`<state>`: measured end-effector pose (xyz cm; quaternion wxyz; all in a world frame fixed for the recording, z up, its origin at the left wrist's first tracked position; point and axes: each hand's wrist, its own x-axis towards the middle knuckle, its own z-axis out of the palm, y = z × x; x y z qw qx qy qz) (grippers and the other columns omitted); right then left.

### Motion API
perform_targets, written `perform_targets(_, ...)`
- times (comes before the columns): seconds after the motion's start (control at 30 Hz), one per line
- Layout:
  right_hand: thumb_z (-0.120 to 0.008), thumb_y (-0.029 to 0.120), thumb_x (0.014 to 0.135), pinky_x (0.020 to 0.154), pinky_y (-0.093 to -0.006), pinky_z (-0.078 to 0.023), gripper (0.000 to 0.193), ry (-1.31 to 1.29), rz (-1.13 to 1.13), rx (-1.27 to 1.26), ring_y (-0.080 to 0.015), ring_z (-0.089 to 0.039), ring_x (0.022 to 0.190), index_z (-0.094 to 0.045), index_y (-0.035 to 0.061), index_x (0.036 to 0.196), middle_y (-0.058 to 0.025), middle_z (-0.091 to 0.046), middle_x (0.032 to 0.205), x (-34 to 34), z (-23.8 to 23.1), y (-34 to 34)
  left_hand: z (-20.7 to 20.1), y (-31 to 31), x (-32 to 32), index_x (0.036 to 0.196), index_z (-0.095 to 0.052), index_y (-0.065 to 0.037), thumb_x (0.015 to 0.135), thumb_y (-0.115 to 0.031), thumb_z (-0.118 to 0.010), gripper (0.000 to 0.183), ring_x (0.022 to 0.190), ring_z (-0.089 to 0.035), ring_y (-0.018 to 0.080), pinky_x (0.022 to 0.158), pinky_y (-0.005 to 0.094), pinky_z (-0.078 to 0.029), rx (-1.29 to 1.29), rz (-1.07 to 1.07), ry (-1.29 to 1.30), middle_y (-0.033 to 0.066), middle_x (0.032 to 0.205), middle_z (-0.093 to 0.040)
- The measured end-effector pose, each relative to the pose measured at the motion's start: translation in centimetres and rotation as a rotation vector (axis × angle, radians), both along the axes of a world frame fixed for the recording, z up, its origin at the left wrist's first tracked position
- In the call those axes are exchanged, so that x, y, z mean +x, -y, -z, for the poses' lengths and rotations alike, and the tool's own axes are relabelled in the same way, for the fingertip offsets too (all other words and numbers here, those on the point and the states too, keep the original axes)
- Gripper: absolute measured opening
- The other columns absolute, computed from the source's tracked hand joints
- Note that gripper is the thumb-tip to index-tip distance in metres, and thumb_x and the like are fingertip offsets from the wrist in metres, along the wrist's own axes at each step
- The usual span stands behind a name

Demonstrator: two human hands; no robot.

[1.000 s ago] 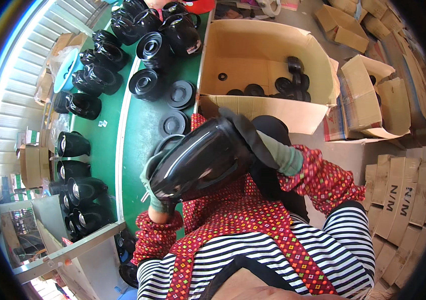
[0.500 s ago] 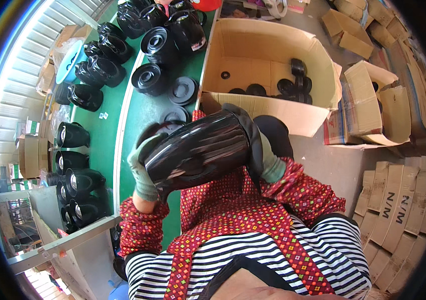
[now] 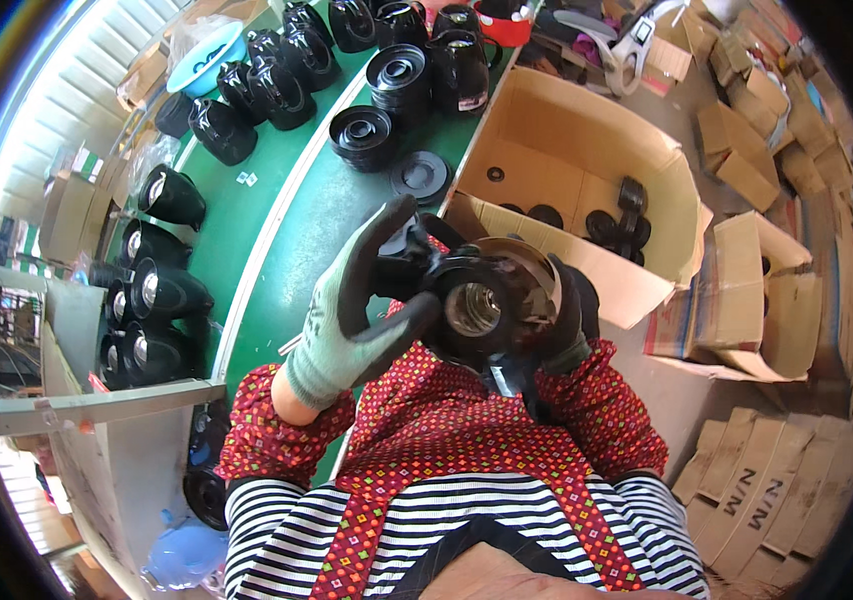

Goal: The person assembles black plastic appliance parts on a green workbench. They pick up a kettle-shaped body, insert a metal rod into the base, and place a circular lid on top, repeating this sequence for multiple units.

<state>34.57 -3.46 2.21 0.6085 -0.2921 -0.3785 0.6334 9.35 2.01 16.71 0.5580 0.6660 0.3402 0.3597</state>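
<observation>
Gloves, pale green with dark palms, cover both my hands in the head view. Black jug sits between them at the middle of the frame, its round mouth turned toward me and shiny metal showing inside. My right hand presses around its right side, the fingers mostly hidden. My left hand curves at its left, thumb and fingers apart around a dark glossy part; I cannot tell whether they grip it. Upper centre, a flat black lid lies on the green table, near stacked lids. More black jugs stand upper left. Right of centre, a cardboard box holds round black parts.
</observation>
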Motion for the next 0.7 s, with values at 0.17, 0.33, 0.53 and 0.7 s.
perform_targets(0.17, -0.077, 0.025, 0.098, 0.101, -0.0349, -0.06, 0.057, 0.366, 0.018, 0.054, -0.0236, -0.072, 0.116, -0.056, -0.0029, 0.143, -0.016, -0.069, 0.135, 0.0, -1.1, -0.8, -0.2, 0.9, -0.7, 0.145, -0.06, -0.008, 0.06, -0.048, -0.101, 0.103, 0.144, -0.045, 0.0481, 0.117, 0.0571, -0.039, 0.796, -0.013, -0.25, 0.0286, 0.158, -0.045)
perform_targets(0.33, -0.082, 0.019, 0.093, 0.107, -0.0383, -0.058, 0.072, -0.041, -0.13, 0.113, -0.0265, -0.066, 0.128, -0.047, -0.0033, 0.152, -0.0176, -0.063, 0.143, -2.6, -4.6, -0.7, 0.5, 0.6, 0.1, 0.125, -0.072, -0.018, 0.062, -0.047, -0.098, 0.074, 0.152, -0.031, 0.0534, 0.12, 0.0665, -0.029, 0.88, 0.092, -0.288, 0.0253, 0.164, -0.039)
perform_targets(0.53, -0.082, 0.024, 0.092, 0.11, -0.0401, -0.053, 0.066, 0.593, -0.006, 0.251, -0.0294, -0.064, 0.13, -0.054, 0.0024, 0.148, -0.0164, -0.064, 0.141, -2.2, -4.2, -0.8, 0.4, -0.2, 0.2, 0.115, -0.075, -0.016, 0.063, -0.043, -0.096, 0.062, 0.151, -0.034, 0.053, 0.119, 0.0664, -0.031, 0.91, 0.165, -0.335, 0.0264, 0.162, -0.041)
perform_targets(0.7, -0.082, 0.02, 0.092, 0.107, -0.0381, -0.054, 0.057, 0.533, 0.036, 0.095, -0.0268, -0.068, 0.122, -0.06, -0.0009, 0.139, -0.0191, -0.07, 0.131, -1.8, -5.0, -0.1, 1.9, -0.6, 0.0, 0.104, -0.078, -0.01, 0.059, -0.035, -0.1, 0.056, 0.144, -0.046, 0.0489, 0.118, 0.0558, -0.037, 0.772, 0.117, -0.286, 0.0303, 0.154, -0.048)
